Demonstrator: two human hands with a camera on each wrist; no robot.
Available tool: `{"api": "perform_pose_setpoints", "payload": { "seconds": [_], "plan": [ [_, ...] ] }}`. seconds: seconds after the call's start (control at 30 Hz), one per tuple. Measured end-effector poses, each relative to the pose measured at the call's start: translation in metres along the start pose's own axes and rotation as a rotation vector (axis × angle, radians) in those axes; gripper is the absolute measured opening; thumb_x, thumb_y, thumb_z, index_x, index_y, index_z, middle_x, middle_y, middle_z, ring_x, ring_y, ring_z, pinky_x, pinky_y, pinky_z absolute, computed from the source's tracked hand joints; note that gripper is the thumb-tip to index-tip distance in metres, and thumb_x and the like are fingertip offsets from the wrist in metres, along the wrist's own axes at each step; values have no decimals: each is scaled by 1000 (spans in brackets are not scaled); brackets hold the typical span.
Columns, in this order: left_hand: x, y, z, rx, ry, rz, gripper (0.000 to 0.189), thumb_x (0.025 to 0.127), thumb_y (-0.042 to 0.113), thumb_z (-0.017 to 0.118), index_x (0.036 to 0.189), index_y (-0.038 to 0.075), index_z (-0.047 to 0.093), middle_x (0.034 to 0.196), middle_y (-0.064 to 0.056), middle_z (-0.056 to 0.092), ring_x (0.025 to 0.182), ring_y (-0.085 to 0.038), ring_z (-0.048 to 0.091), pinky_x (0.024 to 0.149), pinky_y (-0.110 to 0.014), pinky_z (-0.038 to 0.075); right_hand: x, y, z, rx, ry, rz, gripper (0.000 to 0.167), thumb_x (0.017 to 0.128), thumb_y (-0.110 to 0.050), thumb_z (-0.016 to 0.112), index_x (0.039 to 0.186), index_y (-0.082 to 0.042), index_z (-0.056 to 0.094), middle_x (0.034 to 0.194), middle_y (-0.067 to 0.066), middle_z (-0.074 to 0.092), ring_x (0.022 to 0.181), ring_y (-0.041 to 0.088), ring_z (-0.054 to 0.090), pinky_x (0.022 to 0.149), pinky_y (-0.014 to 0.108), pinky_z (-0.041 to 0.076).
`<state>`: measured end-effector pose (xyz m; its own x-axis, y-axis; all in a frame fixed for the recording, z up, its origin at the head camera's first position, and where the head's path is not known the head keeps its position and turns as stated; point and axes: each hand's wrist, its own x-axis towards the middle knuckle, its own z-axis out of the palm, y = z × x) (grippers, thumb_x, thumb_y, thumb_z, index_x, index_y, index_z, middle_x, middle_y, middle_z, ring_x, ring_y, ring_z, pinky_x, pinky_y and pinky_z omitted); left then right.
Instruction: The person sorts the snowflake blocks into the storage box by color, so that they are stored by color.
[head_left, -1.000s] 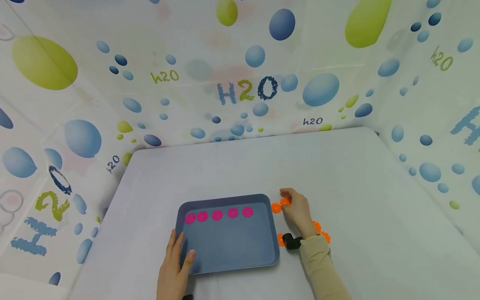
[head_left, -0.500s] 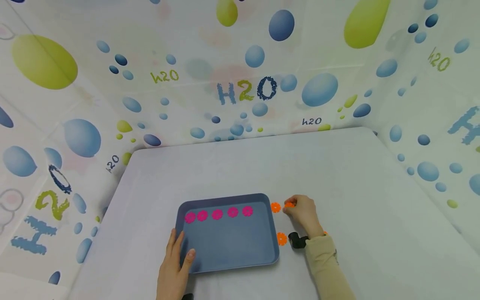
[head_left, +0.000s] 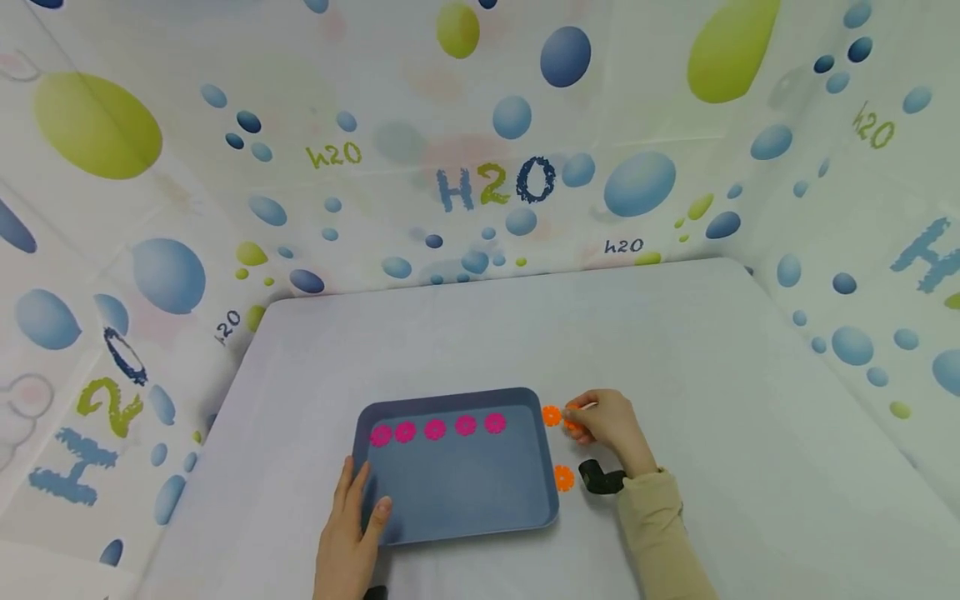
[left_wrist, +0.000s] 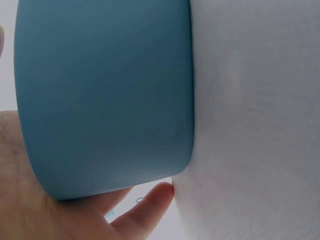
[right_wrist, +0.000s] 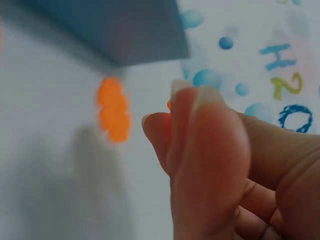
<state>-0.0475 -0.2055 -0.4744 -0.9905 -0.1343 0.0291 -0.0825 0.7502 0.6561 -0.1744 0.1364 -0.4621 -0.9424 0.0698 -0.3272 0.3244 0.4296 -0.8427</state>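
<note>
The right hand (head_left: 613, 423) pinches a scalloped orange disc (head_left: 573, 424); the left hand (head_left: 348, 533), fingers straight, rests against the smooth, round-cornered tray (head_left: 468, 492) holding five flat pink discs (head_left: 435, 429).

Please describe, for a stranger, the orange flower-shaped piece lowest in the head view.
Find the rectangular blue tray on the white table. Outside its right edge, near the closer corner, lies this orange piece. Unlike its orange neighbours, it is away from the right hand.
</note>
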Motion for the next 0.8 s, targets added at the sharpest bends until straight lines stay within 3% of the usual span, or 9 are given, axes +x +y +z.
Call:
{"api": "perform_pose_setpoints", "payload": {
  "seconds": [0.13,0.33,0.6,0.8],
  "plan": [
    [-1,-1,-2,-6,3,1,62,102,36,46,151,1,30,161,-21,16,131,-54,40,92,-70,41,-4,-22,4,80,-64,-66,22,88,-12,70,105,3,68,76,12,72,55,15,67,58,32,59],
    [-2,-1,-3,-23,3,-9,61,102,35,46,150,1,31,161,-21,16,133,-53,39,95,-70,40,-10,-57,21,149,-223,-179,25,94,-7,62,114,7,65,95,25,72,63,19,72,69,42,60],
    [-2,0,-3,-39,10,12,60,102,33,47,150,1,31,161,-22,16,132,-53,40,95,-69,40,-10,-83,61,151,-421,-213,31,98,2,47,126,10,57,107,26,68,79,30,74,76,42,59],
    [0,1,-4,-51,19,18,59,101,32,49,149,-1,33,160,-23,17,134,-50,39,99,-67,40,-7,-91,97,108,-496,-228,30,97,2,49,125,12,56,107,26,70,84,32,74,77,42,59]
  ]
}}
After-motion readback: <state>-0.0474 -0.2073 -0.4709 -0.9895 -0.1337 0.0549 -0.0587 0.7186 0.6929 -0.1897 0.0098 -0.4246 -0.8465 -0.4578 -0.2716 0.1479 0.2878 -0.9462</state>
